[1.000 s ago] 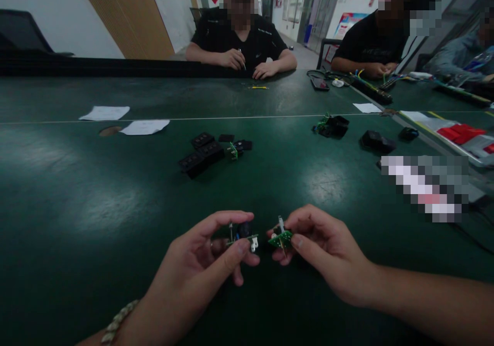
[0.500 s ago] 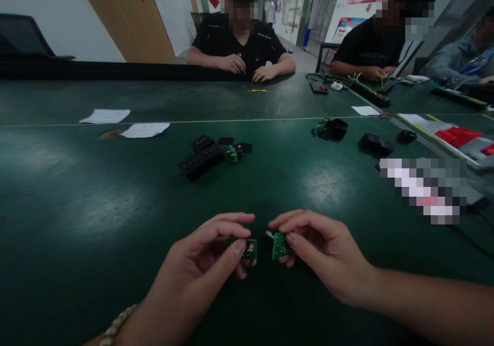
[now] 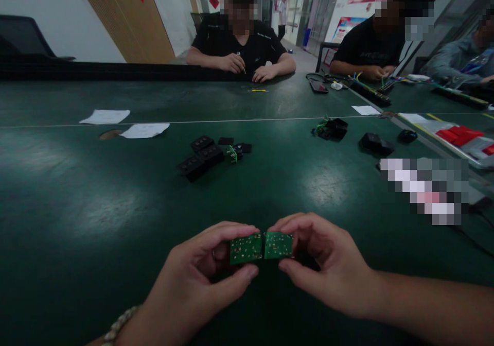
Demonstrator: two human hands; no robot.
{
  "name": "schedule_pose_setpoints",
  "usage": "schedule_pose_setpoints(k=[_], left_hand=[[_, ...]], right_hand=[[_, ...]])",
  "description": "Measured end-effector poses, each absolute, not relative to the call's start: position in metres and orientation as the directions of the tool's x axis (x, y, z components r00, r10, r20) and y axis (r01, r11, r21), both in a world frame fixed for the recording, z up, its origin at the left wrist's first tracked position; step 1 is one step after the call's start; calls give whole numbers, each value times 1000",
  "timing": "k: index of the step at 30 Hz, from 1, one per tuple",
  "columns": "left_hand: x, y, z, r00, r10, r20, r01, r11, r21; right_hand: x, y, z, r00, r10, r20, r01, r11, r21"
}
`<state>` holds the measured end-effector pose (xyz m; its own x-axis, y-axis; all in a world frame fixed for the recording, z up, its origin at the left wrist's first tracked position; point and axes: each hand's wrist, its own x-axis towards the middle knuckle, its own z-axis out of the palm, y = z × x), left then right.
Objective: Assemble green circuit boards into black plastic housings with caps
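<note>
Low over the green table, my left hand (image 3: 200, 269) pinches a green circuit board (image 3: 246, 249), fingers along its top edge and thumb below. My right hand (image 3: 332, 258) grips a second green circuit board (image 3: 278, 246) in much the same way. Both boards turn a flat face with small pale solder spots toward me. They stand edge to edge with a narrow dark gap between them; whether they touch behind it I cannot tell. The far sides of the boards are hidden.
Ahead lie black plastic cases (image 3: 204, 155) beside a small green board with parts (image 3: 233, 153). Farther right are a black housing with wires (image 3: 332, 128) and another black piece (image 3: 374, 144). Paper sheets (image 3: 144, 130) lie left. A person in black (image 3: 243, 47) sits opposite, others to the right.
Both hands have turned their circuit boards so the flat soldered faces show, and brought them closer together. In the background a walking person has moved right.
</note>
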<state>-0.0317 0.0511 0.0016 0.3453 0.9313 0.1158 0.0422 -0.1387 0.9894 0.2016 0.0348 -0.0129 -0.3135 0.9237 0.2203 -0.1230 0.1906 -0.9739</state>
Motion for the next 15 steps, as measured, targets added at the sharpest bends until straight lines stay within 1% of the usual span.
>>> schedule_pose_setpoints(k=[2, 5, 10, 12, 15], left_hand=[[-31, 50, 2, 338, 933, 125, 45, -149, 988], [-31, 48, 2, 340, 937, 86, 36, -104, 994], [-32, 45, -2, 401, 915, 43, -80, -12, 997], [-33, 45, -2, 408, 912, 35, -72, -6, 997], [-33, 46, 1, 377, 925, 54, -5, -56, 998]], right_hand=[[201, 34, -13, -310, 925, 220, -96, 199, -975], [202, 32, -14, -299, 929, 217, -46, 213, -976], [202, 32, -15, -304, 928, 215, -16, 221, -975], [202, 31, -14, -305, 926, 222, -9, 230, -973], [203, 30, -14, -309, 922, 233, 0, 245, -970]])
